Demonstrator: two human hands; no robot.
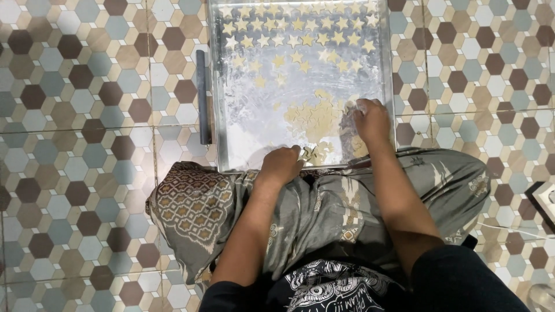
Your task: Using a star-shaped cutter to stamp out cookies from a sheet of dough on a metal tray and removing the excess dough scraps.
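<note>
Pale dough is being worked on a floured metal tray (219, 86).

Star cut-outs (298, 26) are already laid in rows at the far end; a cut-up dough sheet (315, 118) remains at the near right. The left hand (281, 164) is curled at the near rim, the right hand (372, 120) pressed on dough, fingers bent, nothing clearly gripped. Hexagon-tiled floor (75, 115) is seen beneath; a dark rolling pin (202, 95) lies left.

The person wears a black top with short sleeves and a white line-drawn graphic on the front. A grey-green patterned cloth wraps the lap and legs, with a brown and cream diamond-lattice panel at one end. Both forearms are bare.
</note>
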